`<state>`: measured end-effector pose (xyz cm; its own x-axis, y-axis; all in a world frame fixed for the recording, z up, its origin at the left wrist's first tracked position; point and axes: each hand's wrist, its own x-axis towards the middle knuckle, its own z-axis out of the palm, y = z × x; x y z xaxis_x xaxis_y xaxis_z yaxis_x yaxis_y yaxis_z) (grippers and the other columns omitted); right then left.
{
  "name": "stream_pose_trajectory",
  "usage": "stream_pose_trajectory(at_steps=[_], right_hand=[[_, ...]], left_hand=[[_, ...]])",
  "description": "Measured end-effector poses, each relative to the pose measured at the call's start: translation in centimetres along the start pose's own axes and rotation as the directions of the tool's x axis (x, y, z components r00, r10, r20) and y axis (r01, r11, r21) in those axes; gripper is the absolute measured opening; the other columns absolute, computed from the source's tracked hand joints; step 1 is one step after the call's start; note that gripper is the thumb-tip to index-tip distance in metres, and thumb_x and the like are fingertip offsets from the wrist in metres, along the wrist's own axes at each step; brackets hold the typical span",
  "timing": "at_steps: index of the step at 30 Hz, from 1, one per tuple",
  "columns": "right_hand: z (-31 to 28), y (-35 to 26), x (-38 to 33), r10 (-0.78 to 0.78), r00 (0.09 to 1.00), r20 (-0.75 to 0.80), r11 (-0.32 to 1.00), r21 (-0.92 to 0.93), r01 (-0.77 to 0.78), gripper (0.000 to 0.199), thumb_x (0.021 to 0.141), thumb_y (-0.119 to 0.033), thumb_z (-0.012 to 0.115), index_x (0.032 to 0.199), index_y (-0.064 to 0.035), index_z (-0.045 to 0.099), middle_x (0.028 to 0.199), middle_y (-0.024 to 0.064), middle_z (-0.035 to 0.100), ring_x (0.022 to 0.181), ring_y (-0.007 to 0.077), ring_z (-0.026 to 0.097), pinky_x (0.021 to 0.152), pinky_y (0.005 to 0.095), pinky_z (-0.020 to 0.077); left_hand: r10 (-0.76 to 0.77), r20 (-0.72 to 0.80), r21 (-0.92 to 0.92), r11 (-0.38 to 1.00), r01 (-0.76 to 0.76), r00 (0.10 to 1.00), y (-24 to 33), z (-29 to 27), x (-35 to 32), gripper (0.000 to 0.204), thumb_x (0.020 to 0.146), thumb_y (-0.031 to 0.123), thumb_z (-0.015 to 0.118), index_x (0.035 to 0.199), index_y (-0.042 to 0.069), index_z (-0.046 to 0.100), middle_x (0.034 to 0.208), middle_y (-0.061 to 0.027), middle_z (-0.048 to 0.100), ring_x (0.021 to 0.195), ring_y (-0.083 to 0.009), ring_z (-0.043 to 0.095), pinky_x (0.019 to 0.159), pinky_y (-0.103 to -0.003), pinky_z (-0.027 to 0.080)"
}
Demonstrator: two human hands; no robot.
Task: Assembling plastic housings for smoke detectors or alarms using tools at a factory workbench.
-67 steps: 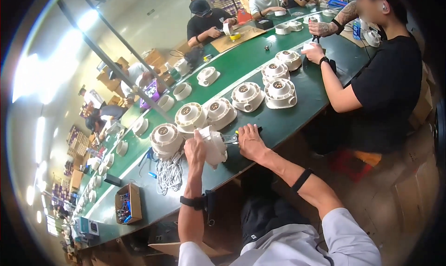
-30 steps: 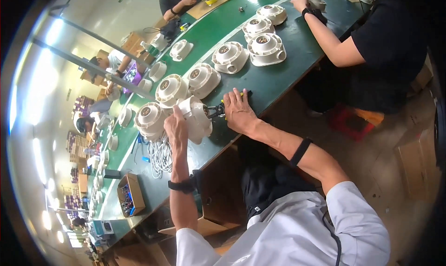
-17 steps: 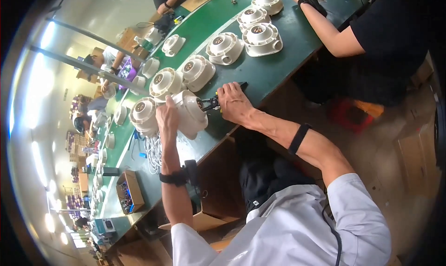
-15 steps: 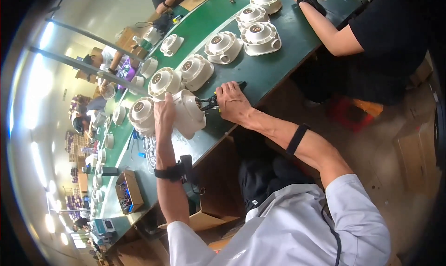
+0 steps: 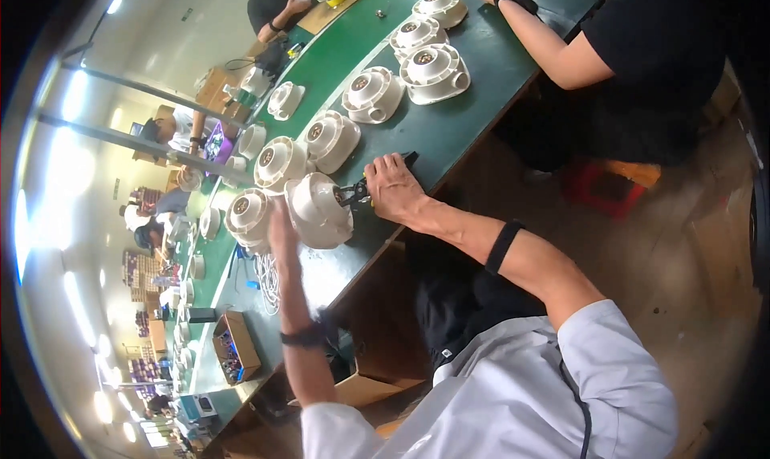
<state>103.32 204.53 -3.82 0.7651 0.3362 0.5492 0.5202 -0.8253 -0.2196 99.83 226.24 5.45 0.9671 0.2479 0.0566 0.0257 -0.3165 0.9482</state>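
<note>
A white round-topped plastic housing [image 5: 319, 218] lies tilted on the green workbench, its brass-coloured middle facing right. My right hand [image 5: 393, 188] is closed around pliers [image 5: 354, 192] with black jaws and a bit of yellow on the grip. The jaw tips reach the middle of that housing. On the housing's left side is my left hand [image 5: 282, 228], smeared by motion, its fingers hard to make out. Just beyond it sits another white housing [image 5: 247, 212], and a third housing [image 5: 279, 162] stands behind.
More white housings [image 5: 373, 94] run in a row toward the far right. White cable [image 5: 267, 282] lies coiled near a cardboard box [image 5: 235, 347] of small parts. A co-worker's arm [image 5: 545, 54] is at the bench on the right; other people work across the green belt [image 5: 345, 38].
My left hand has come off the front of the tilted housing and moved down, now blurred. My right hand still has the pliers at the housing's middle. The whole view has shifted slightly.
</note>
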Motion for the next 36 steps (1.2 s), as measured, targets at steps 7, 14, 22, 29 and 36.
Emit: stream_pose_trajectory(at_steps=[7,14,22,29,36], right_hand=[[-0.1,0.1,0.2,-0.015,0.997,-0.081,0.997,0.077,0.022,0.026,0.068,-0.009,0.055,0.091,0.0028,0.053,0.086,0.0177,0.053,0.086,0.0299,0.051,0.084,0.0393,0.0378],[-0.7,-0.2,0.2,-0.028,0.998,-0.053,1.000,-0.015,0.027,0.020,0.071,-0.009,0.053,0.088,0.0021,0.053,0.083,0.0167,0.051,0.083,0.0292,0.050,0.081,0.0384,0.0380],[-0.4,-1.0,0.4,0.017,0.999,-0.042,1.000,-0.019,-0.018,0.022,0.075,-0.013,0.052,0.092,0.0013,0.055,0.086,0.0163,0.053,0.085,0.0285,0.050,0.085,0.0403,0.0373],[-0.2,0.0,0.2,0.032,0.999,-0.035,0.999,0.030,-0.031,0.024,0.070,-0.009,0.054,0.091,0.0016,0.055,0.087,0.0175,0.052,0.088,0.0306,0.050,0.085,0.0418,0.0378],[0.6,-0.3,0.5,0.017,0.996,-0.083,1.000,0.026,-0.014,0.022,0.070,-0.009,0.055,0.089,0.0015,0.054,0.085,0.0166,0.052,0.085,0.0294,0.050,0.083,0.0396,0.0382]], left_hand=[[0.417,-0.072,0.427,0.834,-0.350,0.906,-2.7,3.1,-5.2,0.041,0.088,0.032,0.063,0.107,-0.004,0.060,0.089,-0.0171,0.067,0.082,-0.0251,0.064,0.073,-0.037,0.049],[0.199,0.107,0.826,0.527,-0.199,0.974,2.7,1.1,2.0,0.057,0.097,0.044,0.034,0.105,-0.005,0.062,0.085,-0.0293,0.063,0.075,-0.0416,0.063,0.063,-0.047,0.050],[-0.033,0.272,0.794,0.572,-0.205,0.962,6.6,1.9,5.8,0.061,0.092,0.055,0.043,0.101,-0.003,0.062,0.083,-0.0154,0.066,0.073,-0.0266,0.065,0.063,-0.037,0.051],[0.442,-0.076,0.261,0.874,-0.410,0.894,-2.9,3.5,-4.3,0.049,0.093,0.041,0.054,0.113,-0.004,0.057,0.097,-0.0112,0.064,0.087,-0.0171,0.059,0.074,-0.031,0.048],[0.335,0.133,0.693,0.641,-0.329,0.933,2.6,2.3,1.4,0.052,0.089,0.048,0.052,0.097,-0.001,0.068,0.082,-0.0188,0.068,0.080,-0.0307,0.067,0.074,-0.039,0.049]])
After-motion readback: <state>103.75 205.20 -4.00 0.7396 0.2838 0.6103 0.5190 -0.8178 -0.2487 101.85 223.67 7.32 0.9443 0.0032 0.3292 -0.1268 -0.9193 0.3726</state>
